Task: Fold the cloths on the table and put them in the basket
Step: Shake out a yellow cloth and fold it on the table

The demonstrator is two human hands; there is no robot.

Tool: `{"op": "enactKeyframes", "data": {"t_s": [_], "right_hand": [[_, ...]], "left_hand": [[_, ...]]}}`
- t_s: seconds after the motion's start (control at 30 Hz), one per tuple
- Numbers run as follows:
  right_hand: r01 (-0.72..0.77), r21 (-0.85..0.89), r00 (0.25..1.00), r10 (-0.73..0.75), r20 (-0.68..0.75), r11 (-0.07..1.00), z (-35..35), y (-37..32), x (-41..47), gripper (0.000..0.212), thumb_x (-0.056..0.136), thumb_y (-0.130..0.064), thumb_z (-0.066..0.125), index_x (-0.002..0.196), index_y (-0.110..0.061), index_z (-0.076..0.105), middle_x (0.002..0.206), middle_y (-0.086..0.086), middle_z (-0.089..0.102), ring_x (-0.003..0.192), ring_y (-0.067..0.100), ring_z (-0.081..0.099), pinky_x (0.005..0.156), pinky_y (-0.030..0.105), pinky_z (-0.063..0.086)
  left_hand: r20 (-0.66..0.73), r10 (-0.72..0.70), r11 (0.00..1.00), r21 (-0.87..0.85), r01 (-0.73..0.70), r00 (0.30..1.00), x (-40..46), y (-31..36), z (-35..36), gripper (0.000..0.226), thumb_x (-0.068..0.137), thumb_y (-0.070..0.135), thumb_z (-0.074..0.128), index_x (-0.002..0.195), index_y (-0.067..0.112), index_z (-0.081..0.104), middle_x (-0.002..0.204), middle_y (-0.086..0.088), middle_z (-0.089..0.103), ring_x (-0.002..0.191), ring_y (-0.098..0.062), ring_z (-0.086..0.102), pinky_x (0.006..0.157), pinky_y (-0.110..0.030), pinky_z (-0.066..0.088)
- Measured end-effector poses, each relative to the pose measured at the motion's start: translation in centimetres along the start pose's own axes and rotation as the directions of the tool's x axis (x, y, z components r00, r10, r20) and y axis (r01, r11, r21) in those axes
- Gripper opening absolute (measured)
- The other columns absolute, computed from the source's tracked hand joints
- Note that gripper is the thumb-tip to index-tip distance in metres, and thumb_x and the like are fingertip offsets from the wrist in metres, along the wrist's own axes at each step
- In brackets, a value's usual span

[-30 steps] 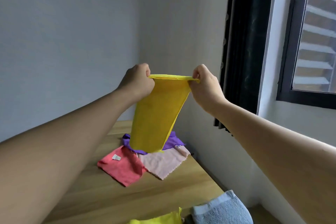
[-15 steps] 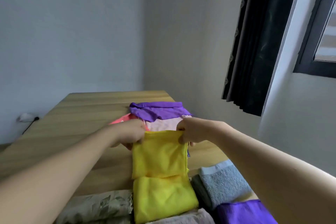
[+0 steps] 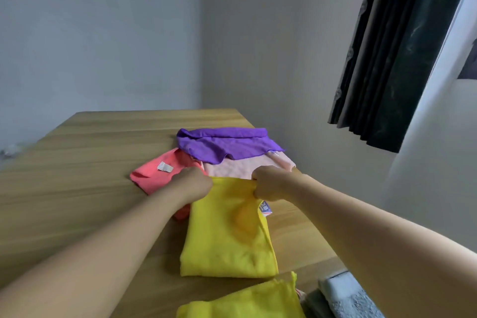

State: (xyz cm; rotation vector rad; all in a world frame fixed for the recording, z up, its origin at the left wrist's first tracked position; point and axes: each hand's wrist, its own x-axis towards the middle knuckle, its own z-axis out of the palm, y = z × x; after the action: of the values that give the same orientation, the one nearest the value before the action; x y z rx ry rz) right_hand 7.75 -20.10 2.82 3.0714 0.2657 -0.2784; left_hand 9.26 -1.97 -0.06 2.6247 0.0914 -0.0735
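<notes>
Both hands, left hand (image 3: 192, 183) and right hand (image 3: 271, 183), pinch the far edge of the folded yellow cloth (image 3: 227, 235) with curled fingers. It lies flat on the wooden counter (image 3: 77, 162), near the pink, coral and purple cloths.

We see soft, even daylight from the window side at right, faint shadows on the table (image 3: 77, 162), wide-angle bending at the edges, slight blur at far left.

A plain bright yellow cloth (image 3: 227, 235) lies on the light wood-grain table (image 3: 77, 162), beyond it a coral one (image 3: 152, 175) with a white tag, a pale pink one (image 3: 232, 168), a purple one (image 3: 222, 143); the curtain (image 3: 402, 46) is black.
</notes>
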Motion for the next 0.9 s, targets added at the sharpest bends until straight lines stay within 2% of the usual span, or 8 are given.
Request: {"op": "enactKeyframes", "data": {"t_s": [0.1,0.23,0.3,0.37,0.5,0.6,0.73,0.9], "right_hand": [[0.0,0.139,1.0,0.003,-0.024,0.99,2.0,0.4,1.7,0.032,0.085,-0.008,0.046,0.117,-0.009,0.052,0.114,0.011,0.059,0.088,0.025,0.051,0.06,0.029,0.04],[0.034,0.193,0.999,-0.034,-0.006,0.981,3.5,0.6,2.5,0.057,0.087,-0.014,0.047,0.142,-0.023,0.036,0.136,0.007,0.048,0.118,0.028,0.048,0.082,0.033,0.042],[0.033,0.16,0.999,-0.031,-0.014,0.987,3.5,0.4,2.4,0.055,0.087,-0.016,0.047,0.141,-0.027,0.041,0.135,0.008,0.046,0.123,0.029,0.043,0.089,0.035,0.041],[0.022,0.139,1.0,-0.02,-0.016,0.99,3.4,0.3,2.2,0.051,0.087,-0.018,0.048,0.137,-0.028,0.046,0.132,0.008,0.041,0.123,0.029,0.036,0.091,0.039,0.04],[0.065,0.173,0.998,-0.065,-0.008,0.983,2.9,0.1,0.9,0.049,0.085,-0.02,0.055,0.133,-0.021,0.047,0.134,0.005,0.039,0.119,0.027,0.04,0.086,0.036,0.041],[0.092,0.273,0.996,-0.092,-0.013,0.958,2.5,-0.2,-0.4,0.053,0.082,-0.015,0.059,0.132,-0.024,0.043,0.124,0.005,0.054,0.099,0.024,0.055,0.075,0.032,0.047],[0.145,0.242,0.989,-0.132,-0.071,0.959,1.8,-0.8,-2.0,0.053,0.085,-0.015,0.059,0.132,-0.027,0.037,0.099,0.004,0.053,0.077,0.019,0.05,0.058,0.03,0.042],[0.185,0.126,0.976,-0.167,-0.138,0.975,-0.7,-0.5,-5.1,0.03,0.082,-0.017,0.059,0.11,-0.025,0.051,0.099,0.0,0.057,0.09,0.022,0.052,0.067,0.03,0.046]], "left_hand": [[0.039,0.026,0.999,0.022,-0.027,0.999,1.1,-0.7,1.2,0.046,0.085,0.014,0.043,0.131,0.014,0.043,0.129,-0.016,0.052,0.116,-0.034,0.049,0.086,-0.033,0.041],[0.15,0.119,0.986,0.095,-0.134,0.981,1.4,-1.5,1.3,0.048,0.078,0.019,0.045,0.126,0.022,0.048,0.123,-0.017,0.056,0.114,-0.035,0.052,0.088,-0.039,0.046],[0.113,0.174,0.977,0.108,-0.186,0.978,1.1,-1.6,0.9,0.042,0.069,0.024,0.045,0.109,0.027,0.057,0.117,-0.006,0.06,0.108,-0.028,0.055,0.087,-0.037,0.046],[0.084,0.227,0.97,0.069,-0.233,0.97,0.6,-1.3,0.4,0.012,0.073,0.02,0.048,0.083,0.027,0.05,0.098,0.0,0.059,0.091,-0.02,0.054,0.069,-0.031,0.042],[0.117,0.316,0.936,0.124,-0.33,0.941,-1.2,-0.7,-0.7,0.024,0.081,0.008,0.049,0.067,0.023,0.036,0.074,0.005,0.043,0.07,-0.015,0.042,0.053,-0.028,0.027],[0.168,0.362,0.902,0.187,-0.39,0.917,-3.0,-0.6,-1.6,0.023,0.079,0.003,0.046,0.073,0.023,0.038,0.08,0.004,0.046,0.078,-0.018,0.046,0.059,-0.03,0.032],[0.12,0.499,0.79,0.344,-0.507,0.858,-6.2,0.1,-3.4,0.035,0.078,0.002,0.05,0.106,0.022,0.041,0.085,0.006,0.04,0.089,-0.02,0.041,0.071,-0.032,0.03],[0.101,0.482,0.755,0.456,-0.472,0.87,-8.9,1.0,-5.2,0.039,0.078,0.002,0.049,0.112,0.017,0.041,0.1,-0.003,0.05,0.09,-0.022,0.043,0.072,-0.033,0.034]]}}
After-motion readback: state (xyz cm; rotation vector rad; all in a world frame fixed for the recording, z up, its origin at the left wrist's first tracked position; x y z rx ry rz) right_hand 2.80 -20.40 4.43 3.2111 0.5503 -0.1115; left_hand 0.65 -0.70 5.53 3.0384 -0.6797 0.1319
